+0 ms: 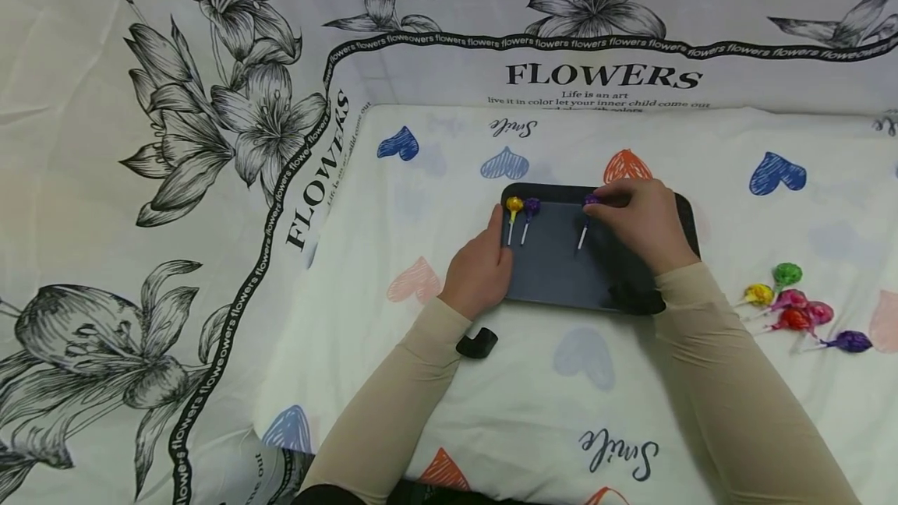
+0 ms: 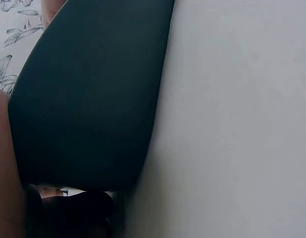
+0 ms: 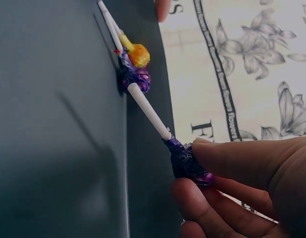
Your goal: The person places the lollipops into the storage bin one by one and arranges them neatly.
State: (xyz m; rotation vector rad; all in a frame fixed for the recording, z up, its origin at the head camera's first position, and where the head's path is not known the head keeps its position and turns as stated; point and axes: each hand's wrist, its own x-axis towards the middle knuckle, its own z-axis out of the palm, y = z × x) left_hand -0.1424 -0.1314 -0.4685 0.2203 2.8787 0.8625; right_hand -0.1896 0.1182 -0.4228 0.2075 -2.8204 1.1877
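My right hand (image 1: 648, 220) pinches a purple-wrapped lollipop (image 3: 187, 161) by its candy head, between thumb and fingers. Its white stick points down over the dark grey tray (image 1: 554, 279). At the tray's left end, my left hand (image 1: 480, 267) grips the edge, some of its fingers hidden from the head view. Close by that hand, a yellow lollipop (image 1: 515, 205) and another purple lollipop (image 1: 532, 206) lie side by side in the tray's upper left, sticks toward me. The left wrist view is mostly filled by the dark tray (image 2: 88, 99).
Right of the tray, a loose group of lollipops lies on the white cloth (image 1: 547, 427): a green one (image 1: 787, 274), a yellow one (image 1: 758, 294), several pink and red ones (image 1: 795, 319) and a purple one (image 1: 850, 341). A flower-print cloth (image 1: 393, 72) spreads beyond.
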